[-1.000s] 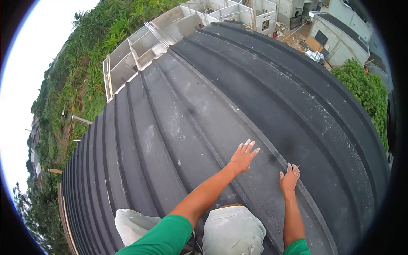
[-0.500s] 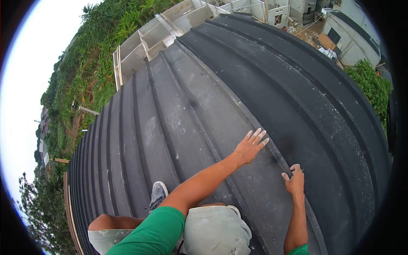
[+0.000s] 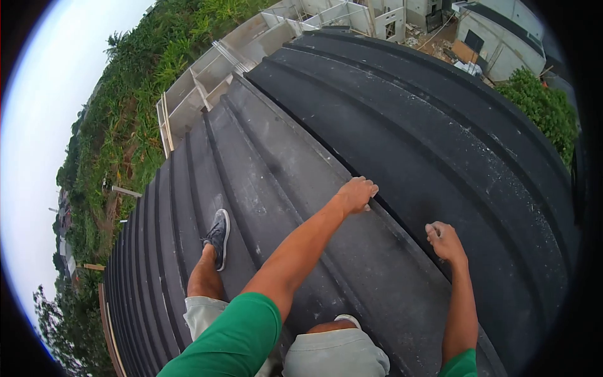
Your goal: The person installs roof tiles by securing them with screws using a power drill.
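Dark ribbed roof sheets lie under me, a greyer sheet (image 3: 301, 157) on the left and a blacker sheet (image 3: 389, 147) on the right. A dark gap shows along the seam between them. My left hand (image 3: 358, 193) is closed on the raised edge of the grey sheet, its fingers curled over the seam. Lower right, my right hand (image 3: 445, 242) is just above the black sheet beside the seam, with its fingers curled inward. Whether it touches the sheet or holds anything small cannot be made out.
My shoe (image 3: 218, 239) rests on the ribs at left. Beyond the roof's far edge stand unfinished concrete walls (image 3: 251, 34). A green slope (image 3: 135, 113) drops along the left. Wooden pieces (image 3: 127, 191) stick out past the left edge. A bush (image 3: 540, 103) is at right.
My left hand has gone from spread flat to closed over the edge. My right hand has shifted slightly right and up, off the seam. The seam gap looks wider, and my left foot has moved.
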